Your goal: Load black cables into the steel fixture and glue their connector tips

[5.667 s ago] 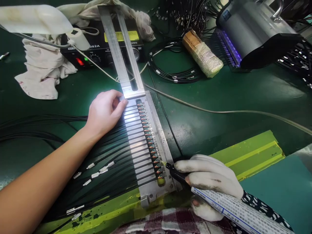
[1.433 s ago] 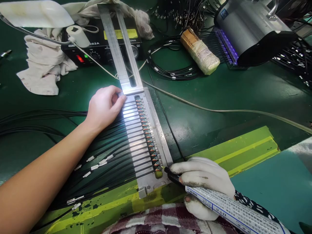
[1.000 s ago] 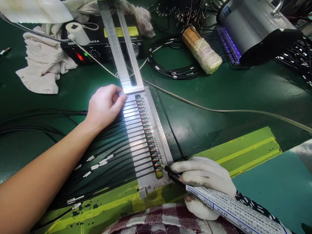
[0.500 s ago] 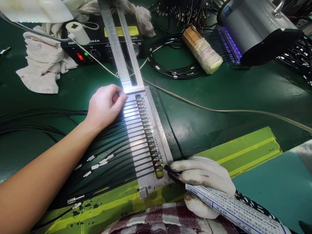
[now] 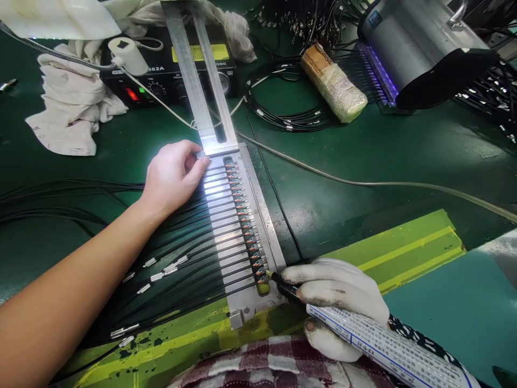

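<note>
Farther down the row than in the earliest frame, the black nozzle meets wire ends near the metal fixture's close end. Its white tube, marked "12个月", is gripped in the gloved right hand. The left hand touches the fixture's far edge; whether pinching, I cannot tell. Beyond, on the desk, a black box reads "982A" and, partly hidden, "ONG".

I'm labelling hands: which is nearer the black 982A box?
Left. The left hand is in front of the black box, not touching; the right hand is farther, at lower right.
</note>
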A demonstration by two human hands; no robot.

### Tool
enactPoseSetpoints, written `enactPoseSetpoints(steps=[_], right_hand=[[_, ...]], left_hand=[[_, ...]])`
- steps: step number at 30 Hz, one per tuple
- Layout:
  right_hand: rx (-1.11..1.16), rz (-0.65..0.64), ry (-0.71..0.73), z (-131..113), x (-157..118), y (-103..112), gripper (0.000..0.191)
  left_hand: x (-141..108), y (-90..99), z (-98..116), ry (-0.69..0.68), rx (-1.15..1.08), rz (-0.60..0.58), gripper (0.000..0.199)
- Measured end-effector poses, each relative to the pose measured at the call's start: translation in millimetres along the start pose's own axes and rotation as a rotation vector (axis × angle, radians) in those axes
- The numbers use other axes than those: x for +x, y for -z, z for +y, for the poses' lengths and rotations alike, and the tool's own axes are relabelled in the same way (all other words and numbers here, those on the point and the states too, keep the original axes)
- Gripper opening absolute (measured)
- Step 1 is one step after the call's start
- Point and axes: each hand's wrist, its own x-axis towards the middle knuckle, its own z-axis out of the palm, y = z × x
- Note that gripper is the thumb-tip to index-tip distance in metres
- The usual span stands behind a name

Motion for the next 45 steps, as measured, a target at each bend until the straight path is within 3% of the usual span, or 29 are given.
enactPoseSetpoints(steps=[26, 40, 45], right_hand=[[0.035, 0.041, -0.036, 0.4, -9.3, -3.9, 0.016], [-0.011, 0.004, 0.004, 2.5, -4.1, -0.9, 0.021], [-0.021, 0.047, 0.038, -1.6, -9.5, 2.0, 0.018]], left_hand=[[-0.2, 0.2, 1.2, -0.009, -0.001, 0.005, 0.025], [-0.1, 0.9, 1.0, 0.000, -0.008, -0.001, 0.024], [0.1, -0.1, 0.4, 0.006, -0.002, -0.001, 0.024]])
